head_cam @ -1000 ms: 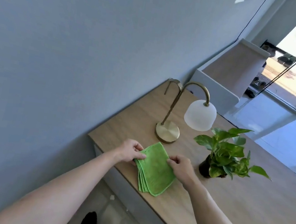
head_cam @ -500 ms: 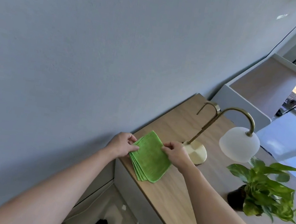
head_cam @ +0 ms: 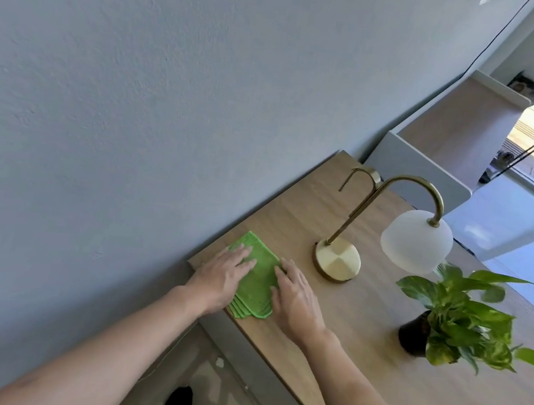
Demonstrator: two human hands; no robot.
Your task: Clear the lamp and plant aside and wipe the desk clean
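Observation:
A folded green cloth (head_cam: 255, 280) lies flat on the near left corner of the wooden desk (head_cam: 369, 391). My left hand (head_cam: 223, 279) rests flat on the cloth's left side, fingers spread. My right hand (head_cam: 296, 298) lies flat along its right edge. To the right of the cloth stands a brass lamp (head_cam: 338, 261) with a curved neck and a white glass shade (head_cam: 416, 240). Further right, a leafy green plant (head_cam: 460, 314) sits in a dark pot (head_cam: 413, 335).
A grey wall (head_cam: 133, 113) runs along the desk's left side. Behind the desk stands a white-sided unit with a wooden panel (head_cam: 453, 129). Beyond it a doorway opens to a bright floor. A dark object (head_cam: 178, 404) lies on the floor below the desk.
Both hands went from pinching the cloth's edges to pressing flat on it. The cloth now lies at the desk's corner by the wall. The view swung between frames.

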